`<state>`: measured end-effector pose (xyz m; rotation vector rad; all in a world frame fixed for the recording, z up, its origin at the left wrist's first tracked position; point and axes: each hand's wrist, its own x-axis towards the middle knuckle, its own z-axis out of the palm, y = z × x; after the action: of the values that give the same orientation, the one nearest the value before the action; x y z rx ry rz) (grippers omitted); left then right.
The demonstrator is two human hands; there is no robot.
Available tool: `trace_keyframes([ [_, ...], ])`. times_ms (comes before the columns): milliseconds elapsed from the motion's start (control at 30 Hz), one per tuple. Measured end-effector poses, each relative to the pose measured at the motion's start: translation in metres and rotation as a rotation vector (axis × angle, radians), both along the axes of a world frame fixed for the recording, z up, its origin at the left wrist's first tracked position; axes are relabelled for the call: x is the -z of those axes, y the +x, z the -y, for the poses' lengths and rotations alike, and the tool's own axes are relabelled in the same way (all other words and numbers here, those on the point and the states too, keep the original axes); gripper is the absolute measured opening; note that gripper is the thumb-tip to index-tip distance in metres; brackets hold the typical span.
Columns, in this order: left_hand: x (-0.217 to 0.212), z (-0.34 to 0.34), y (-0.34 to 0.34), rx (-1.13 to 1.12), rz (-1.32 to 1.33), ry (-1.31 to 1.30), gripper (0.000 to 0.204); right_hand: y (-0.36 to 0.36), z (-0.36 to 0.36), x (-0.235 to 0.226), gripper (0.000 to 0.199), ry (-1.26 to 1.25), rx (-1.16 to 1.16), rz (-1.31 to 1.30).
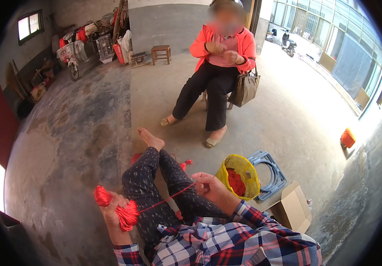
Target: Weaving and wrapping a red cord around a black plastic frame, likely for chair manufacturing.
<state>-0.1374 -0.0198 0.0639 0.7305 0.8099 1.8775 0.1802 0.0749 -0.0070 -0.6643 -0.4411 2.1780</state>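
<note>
A hank of glossy red cord [128, 216] is gripped in my left hand [112, 208], its two looped ends bulging out on either side of the fist. From it a single red strand [166, 200] runs taut up and right across my patterned trousers [149, 186]. My right hand [209, 186] pinches the strand between thumb and fingers above my right knee. More red cord [185, 165] shows beyond my legs, partly hidden by them. Right of my right hand stands a yellow bucket [224, 173] with red material [235, 182] inside.
A blue-grey frame with a round ring [268, 175] stands behind the bucket, and an open cardboard box [296, 208] lies nearer me. Facing me, a seated person in a coral jacket [247, 44] has a handbag [244, 91] beside them. A wooden stool [161, 54] stands by the back wall.
</note>
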Motion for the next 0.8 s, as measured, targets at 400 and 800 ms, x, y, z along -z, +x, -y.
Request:
trace_keyframes([
  [400, 0.009, 0.001, -0.003, 0.027, 0.006, -0.028, 0.015, 0.022, -0.008, 0.037, 0.012, -0.421, 0.341, 0.003],
  [800, 0.016, -0.002, 0.017, 0.082, 0.09, -0.112, 0.021, 0.007, 0.0, 0.039, 0.012, -0.373, 0.191, 0.043],
])
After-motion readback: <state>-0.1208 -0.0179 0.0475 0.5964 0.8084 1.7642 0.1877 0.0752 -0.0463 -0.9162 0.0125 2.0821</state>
